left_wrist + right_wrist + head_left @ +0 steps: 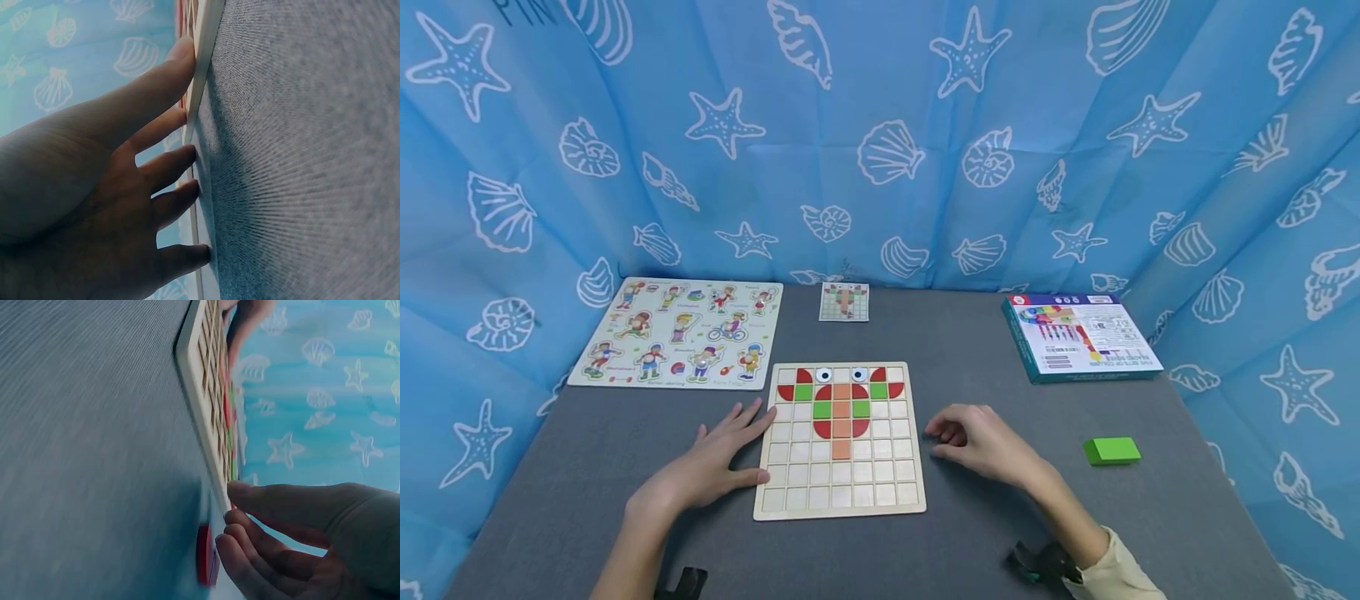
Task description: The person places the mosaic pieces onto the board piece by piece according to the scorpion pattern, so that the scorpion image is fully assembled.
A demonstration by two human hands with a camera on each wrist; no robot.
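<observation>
A wooden grid board (842, 497) lies flat on the grey table, with red, green and orange tiles and two eye tiles in its upper rows. Along its left edge rests my left hand (707, 467), fingers spread; the thumb (178, 59) touches the rim in the left wrist view. Just off the right edge is my right hand (988, 446), its fingers loosely curled and nothing visibly held. Close below those fingers, a red piece (204, 555) sits on the table in the right wrist view; the hand hides that spot from the head view.
A pattern card (844, 302) lies behind the board. To the back left is a picture board (677, 333), to the back right a flat box (1082, 337). A green block (1112, 451) lies at the right. Blue curtains (880, 150) enclose the table.
</observation>
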